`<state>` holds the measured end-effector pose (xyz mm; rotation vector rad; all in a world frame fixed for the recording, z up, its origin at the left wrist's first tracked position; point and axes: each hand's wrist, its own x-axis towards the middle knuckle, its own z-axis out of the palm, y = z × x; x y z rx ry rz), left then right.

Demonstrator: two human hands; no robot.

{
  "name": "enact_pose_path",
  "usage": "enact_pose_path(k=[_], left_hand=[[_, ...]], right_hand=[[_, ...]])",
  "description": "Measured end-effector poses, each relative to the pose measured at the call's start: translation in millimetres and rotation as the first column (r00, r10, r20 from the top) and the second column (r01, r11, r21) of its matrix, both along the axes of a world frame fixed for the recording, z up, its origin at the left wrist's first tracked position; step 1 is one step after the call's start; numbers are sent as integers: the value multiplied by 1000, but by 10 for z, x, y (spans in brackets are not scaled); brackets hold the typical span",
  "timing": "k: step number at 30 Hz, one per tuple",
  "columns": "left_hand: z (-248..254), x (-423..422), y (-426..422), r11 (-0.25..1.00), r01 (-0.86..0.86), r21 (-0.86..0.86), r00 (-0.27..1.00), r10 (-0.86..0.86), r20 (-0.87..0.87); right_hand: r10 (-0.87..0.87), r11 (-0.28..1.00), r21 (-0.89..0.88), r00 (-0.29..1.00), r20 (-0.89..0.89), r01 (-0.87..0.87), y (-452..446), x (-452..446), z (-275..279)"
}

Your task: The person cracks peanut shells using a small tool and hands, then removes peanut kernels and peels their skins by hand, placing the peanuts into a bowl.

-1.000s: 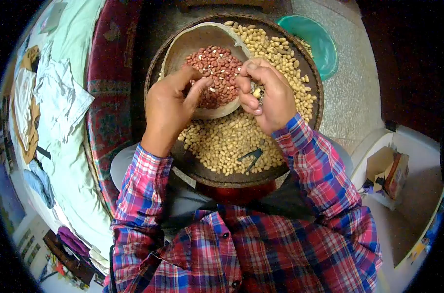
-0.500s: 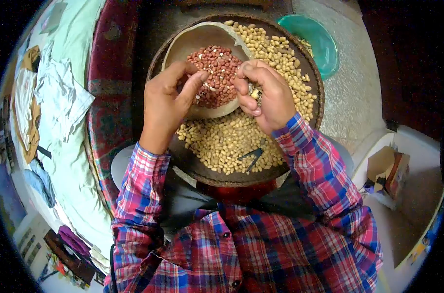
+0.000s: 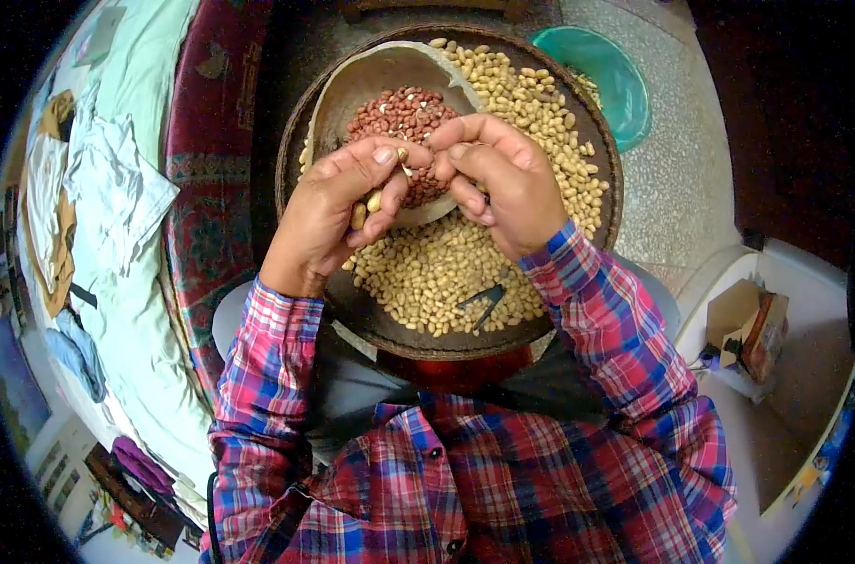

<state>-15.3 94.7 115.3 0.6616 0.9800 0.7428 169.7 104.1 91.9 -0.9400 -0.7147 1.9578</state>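
Note:
My left hand [image 3: 329, 193] is closed around a few unshelled peanuts [image 3: 360, 214], with one more bit of peanut [image 3: 402, 153] at the thumb tip. Close against its fingertips is my right hand [image 3: 507, 179], fingers curled and pinched. What the right hand holds is mostly hidden. Both hands are over a shallow bowl [image 3: 338, 99] of red shelled peanut kernels [image 3: 399, 111], with white bits among them. The bowl rests in a wide round dark tray [image 3: 376, 324], where many unshelled peanuts [image 3: 437, 273] lie around it.
A black V-shaped tool [image 3: 484, 303] lies on the peanuts near the tray's front. Behind the tray at right stands a green basin [image 3: 625, 94] with shells inside. A bed with pale cloth [image 3: 155, 310] is at left. A white bin [image 3: 803, 282] with cardboard [image 3: 733, 315] is at right.
My hands have come together over the bowl, the left turning so that peanuts show in its palm. The shell pieces seen in my right palm earlier are now mostly hidden.

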Motion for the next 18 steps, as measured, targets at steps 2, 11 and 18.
enact_pose_path(k=[2, 11, 18], left_hand=[[-14, 5, -10, 1000, -23, -19, 999, 23, 23], [-49, 0, -25, 1000, 19, 9, 998, -19, -65], [-141, 40, -50, 999, 27, 43, 993, -22, -114]], right_hand=[[21, 999, 42, 999, 34, -22, -1, 2, 4], [-136, 867, 490, 904, 405, -89, -44, -114, -33], [-160, 867, 483, 853, 497, -118, -33, -93, -60]])
